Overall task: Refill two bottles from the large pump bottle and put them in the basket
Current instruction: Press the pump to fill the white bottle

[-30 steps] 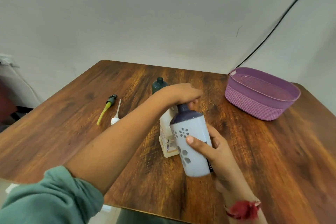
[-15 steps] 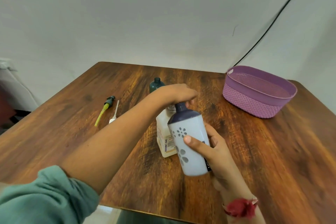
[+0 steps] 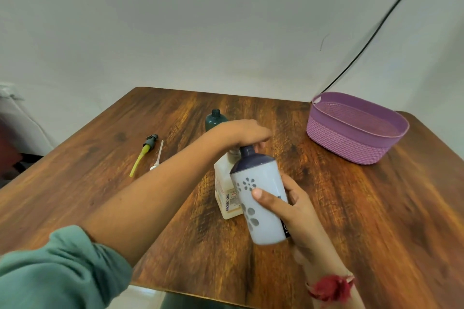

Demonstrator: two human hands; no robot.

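My right hand (image 3: 293, 211) grips a white bottle (image 3: 261, 198) with grey flower prints and a dark purple shoulder, tilted above the table. Its open neck sits right under my left hand (image 3: 247, 132), which rests palm down on the top of the large pump bottle (image 3: 227, 190), a cream bottle with a printed label standing at the table's middle. The pump head itself is hidden under that hand. A dark green bottle (image 3: 215, 120) without cap stands behind my left wrist. The purple woven basket (image 3: 351, 143) stands at the back right with nothing in it.
Two removed pump caps lie at the left of the wooden table (image 3: 376, 221): one grey with a yellow tube (image 3: 144, 154), one white with a thin tube (image 3: 157, 158). A black cable (image 3: 371, 37) runs down the wall behind the basket.
The scene has shifted slightly in view; my left hand stays on the pump top and my right hand keeps the white bottle's neck under it.
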